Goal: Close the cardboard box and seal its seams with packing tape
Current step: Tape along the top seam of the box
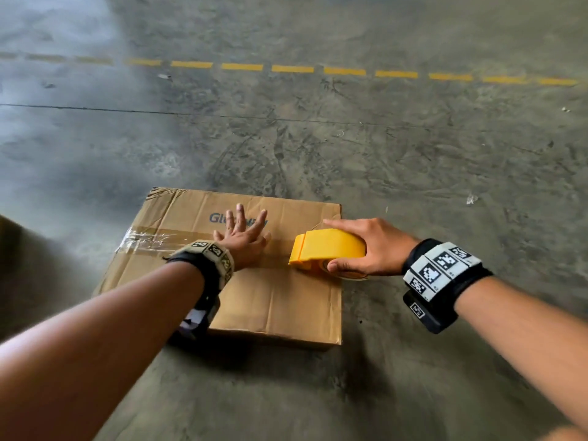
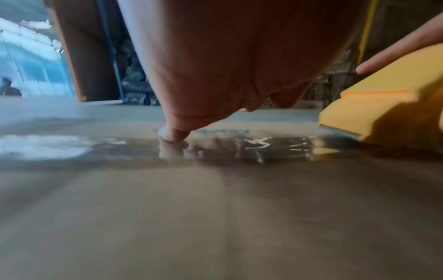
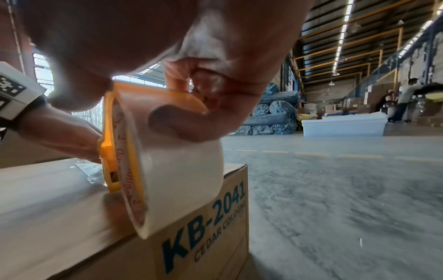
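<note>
A closed brown cardboard box (image 1: 270, 300) lies flat on the concrete floor, printed "KB-2041" on its side (image 3: 206, 223). Clear tape (image 1: 149, 240) runs along its middle seam from the left edge; it shines in the left wrist view (image 2: 239, 147). My left hand (image 1: 243, 238) lies flat on the seam with fingers spread and straight. My right hand (image 1: 366, 249) grips a yellow tape dispenser (image 1: 327, 248) at the box's right edge, forefinger stretched along its top. The tape roll (image 3: 172, 170) stands on the box's edge.
Bare concrete floor (image 1: 413, 154) surrounds the box, with a dashed yellow line (image 1: 292, 69) farther off. In the right wrist view, wrapped rolls (image 3: 271, 113), white trays (image 3: 342, 123) and a person (image 3: 407, 98) stand far back in the warehouse.
</note>
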